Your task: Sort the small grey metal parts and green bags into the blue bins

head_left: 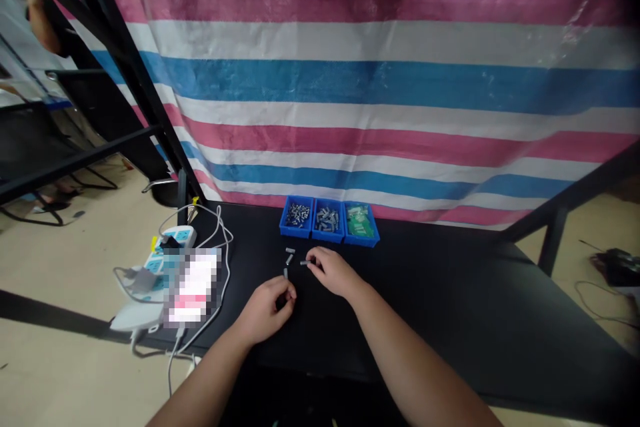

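Observation:
My left hand rests on the black table with its fingers curled in a pinch around a small grey part that sticks up from them. My right hand lies just to the right, fingertips pinched on another small grey part. A third loose grey part lies on the table just beyond both hands. Three blue bins stand at the table's back edge: the left bin and middle bin hold several small metal pieces, the right bin holds green pieces.
A white power strip with plugs and white cables lies at the table's left end, beside a blurred-out item. A striped pink, white and blue tarp hangs behind. Black frame bars rise at left. Another person's arm shows at far top left.

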Available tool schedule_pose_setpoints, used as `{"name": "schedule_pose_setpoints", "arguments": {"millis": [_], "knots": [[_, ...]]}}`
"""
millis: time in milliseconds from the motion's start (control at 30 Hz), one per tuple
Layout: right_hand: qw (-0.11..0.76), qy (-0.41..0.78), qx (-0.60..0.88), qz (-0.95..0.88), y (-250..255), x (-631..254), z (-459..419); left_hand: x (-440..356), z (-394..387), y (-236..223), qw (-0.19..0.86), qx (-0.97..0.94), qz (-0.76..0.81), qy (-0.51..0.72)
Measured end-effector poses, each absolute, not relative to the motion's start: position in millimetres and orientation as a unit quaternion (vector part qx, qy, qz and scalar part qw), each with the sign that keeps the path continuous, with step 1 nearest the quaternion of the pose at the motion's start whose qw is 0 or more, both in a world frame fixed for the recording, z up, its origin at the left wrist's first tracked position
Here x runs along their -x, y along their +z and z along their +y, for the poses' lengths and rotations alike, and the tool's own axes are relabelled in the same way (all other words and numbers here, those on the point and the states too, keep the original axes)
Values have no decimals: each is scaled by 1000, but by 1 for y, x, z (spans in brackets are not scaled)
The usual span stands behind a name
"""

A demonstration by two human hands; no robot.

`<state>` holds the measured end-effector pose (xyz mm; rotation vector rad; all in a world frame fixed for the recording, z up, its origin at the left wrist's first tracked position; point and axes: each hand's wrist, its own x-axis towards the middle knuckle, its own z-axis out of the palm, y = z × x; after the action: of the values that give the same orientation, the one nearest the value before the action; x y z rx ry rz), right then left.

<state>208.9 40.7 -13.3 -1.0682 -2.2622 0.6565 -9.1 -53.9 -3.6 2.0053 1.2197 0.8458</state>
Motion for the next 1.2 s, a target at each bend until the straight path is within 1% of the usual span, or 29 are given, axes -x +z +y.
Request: {"name": "schedule_pose_setpoints", "arguments": {"millis": [67, 100, 200, 233, 267, 333, 500, 633, 700, 867, 1000, 1200], "knots": [[301, 313, 379, -817, -12, -219, 42, 9, -54, -3, 316, -763, 462, 323], [338, 329, 384, -794, -12, -223, 45, 9, -54, -3, 315, -764, 461, 323], [488, 298, 443, -691, -14, -225, 54, 9, -54, -4, 315, -767, 458, 321], [517, 284, 461, -663, -14, -223, 56, 9, -54, -5, 314, -767, 459, 319], [526, 277, 472, -651, -15, -220, 57, 10, -54, -5, 314, -767, 462, 317], [493, 269, 475, -677, -15, -213, 54, 10, -54, -6, 313, -766, 467, 311], [356, 183, 424, -812, -16, -188, 37, 9, -52, -7, 314, -764, 470, 310], [280, 146, 413, -854, -19, -173, 34, 8, -52, -7, 313, -763, 473, 310], [267, 138, 424, -854, -20, -172, 36, 8, -53, -7, 312, -765, 471, 310], [272, 131, 485, -821, -20, -182, 41, 8, -53, -5, 310, -767, 467, 312], [242, 122, 541, -796, -17, -195, 41, 8, -53, -4, 310, -767, 465, 314], [258, 105, 540, -794, -15, -201, 38, 8, -53, -3, 306, -767, 469, 312]]}}
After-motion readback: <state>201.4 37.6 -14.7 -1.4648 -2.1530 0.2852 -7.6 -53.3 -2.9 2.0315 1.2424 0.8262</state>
